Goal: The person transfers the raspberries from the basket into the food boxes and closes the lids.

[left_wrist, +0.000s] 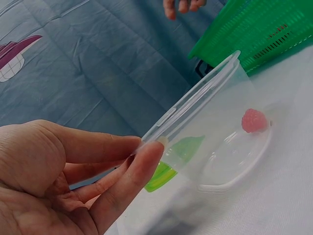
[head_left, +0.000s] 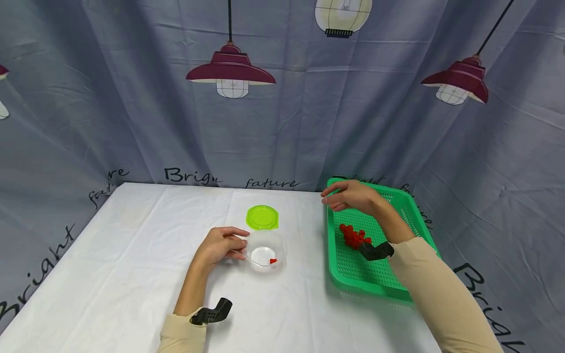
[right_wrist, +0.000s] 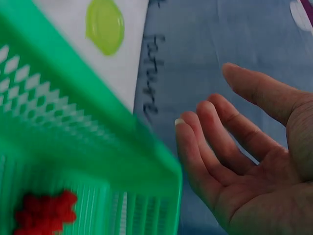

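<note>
One tub (head_left: 261, 254), left hand (head_left: 222, 244) pinching its rim, probable raspberry (head_left: 273, 261) inside, right hand (head_left: 353, 196) near green basket (head_left: 332, 240), thumb and fingers apart

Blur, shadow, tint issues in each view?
Head: soft shadow on the white table beside the green basket; left wrist: berry looks pale pink through the clear container; right wrist: dim, basket's near wall and red berries out of focus.
</note>
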A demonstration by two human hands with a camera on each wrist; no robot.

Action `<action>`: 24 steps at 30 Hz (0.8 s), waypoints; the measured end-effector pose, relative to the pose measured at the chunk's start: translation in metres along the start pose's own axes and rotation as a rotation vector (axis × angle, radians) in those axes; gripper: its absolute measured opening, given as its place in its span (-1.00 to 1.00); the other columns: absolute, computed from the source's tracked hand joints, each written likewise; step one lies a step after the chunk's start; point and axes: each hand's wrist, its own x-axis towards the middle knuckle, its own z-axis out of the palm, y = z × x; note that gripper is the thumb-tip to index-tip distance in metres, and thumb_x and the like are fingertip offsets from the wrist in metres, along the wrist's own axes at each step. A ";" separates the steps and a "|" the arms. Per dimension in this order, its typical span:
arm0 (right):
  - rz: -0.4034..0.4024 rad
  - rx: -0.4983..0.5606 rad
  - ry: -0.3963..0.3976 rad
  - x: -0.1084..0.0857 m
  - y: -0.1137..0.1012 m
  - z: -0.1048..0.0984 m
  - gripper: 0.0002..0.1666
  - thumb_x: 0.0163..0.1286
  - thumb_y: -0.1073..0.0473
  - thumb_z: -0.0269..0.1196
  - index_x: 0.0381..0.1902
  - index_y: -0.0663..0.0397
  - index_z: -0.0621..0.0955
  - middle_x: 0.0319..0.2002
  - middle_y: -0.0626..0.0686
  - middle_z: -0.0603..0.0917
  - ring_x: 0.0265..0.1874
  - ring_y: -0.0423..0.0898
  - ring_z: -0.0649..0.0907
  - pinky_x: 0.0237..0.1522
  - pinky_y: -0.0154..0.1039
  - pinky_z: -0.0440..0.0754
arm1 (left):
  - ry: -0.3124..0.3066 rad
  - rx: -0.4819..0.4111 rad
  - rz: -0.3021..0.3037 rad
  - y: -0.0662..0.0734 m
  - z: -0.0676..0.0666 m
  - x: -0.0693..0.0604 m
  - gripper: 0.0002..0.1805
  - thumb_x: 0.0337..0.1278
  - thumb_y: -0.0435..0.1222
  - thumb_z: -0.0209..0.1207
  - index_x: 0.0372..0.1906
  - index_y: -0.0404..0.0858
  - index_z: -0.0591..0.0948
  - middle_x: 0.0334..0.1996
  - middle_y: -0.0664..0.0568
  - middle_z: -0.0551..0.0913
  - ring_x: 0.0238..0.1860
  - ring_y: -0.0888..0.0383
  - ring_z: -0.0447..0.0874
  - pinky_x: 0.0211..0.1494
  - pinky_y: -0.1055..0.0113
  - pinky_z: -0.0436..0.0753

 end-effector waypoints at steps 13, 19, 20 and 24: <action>0.056 -0.009 0.099 -0.024 0.062 -0.042 -0.38 0.45 0.09 0.31 0.35 0.28 0.48 0.36 0.34 0.48 0.16 0.10 0.67 0.19 -0.07 0.70 | 0.002 -0.003 -0.001 0.001 0.000 -0.001 -0.62 0.15 -0.49 0.30 0.10 -0.50 0.64 -0.48 -0.09 0.62 -0.61 0.19 0.66 -0.37 0.29 0.80; 0.127 -0.037 0.088 -0.025 0.090 -0.049 -0.38 0.49 0.09 0.26 0.37 0.32 0.45 0.37 0.37 0.46 0.23 0.25 0.60 0.25 0.03 0.65 | 0.001 -0.004 0.000 0.001 0.000 0.000 -0.62 0.15 -0.50 0.30 0.09 -0.51 0.64 -0.50 -0.08 0.61 -0.62 0.19 0.66 -0.37 0.29 0.80; 0.139 -0.039 0.081 -0.025 0.094 -0.050 -0.38 0.49 0.09 0.25 0.37 0.33 0.45 0.37 0.37 0.45 0.26 0.29 0.57 0.27 0.06 0.63 | 0.002 -0.003 -0.001 0.001 0.000 0.000 -0.63 0.15 -0.50 0.30 0.09 -0.51 0.64 -0.49 -0.07 0.61 -0.62 0.19 0.65 -0.37 0.29 0.80; 0.170 -0.044 0.054 -0.027 0.108 -0.051 -0.39 0.50 0.09 0.24 0.36 0.35 0.45 0.37 0.38 0.45 0.30 0.34 0.53 0.33 0.13 0.56 | 0.003 0.005 -0.008 0.002 0.000 -0.001 -0.63 0.16 -0.50 0.30 0.09 -0.50 0.64 -0.47 -0.07 0.61 -0.61 0.19 0.66 -0.37 0.29 0.80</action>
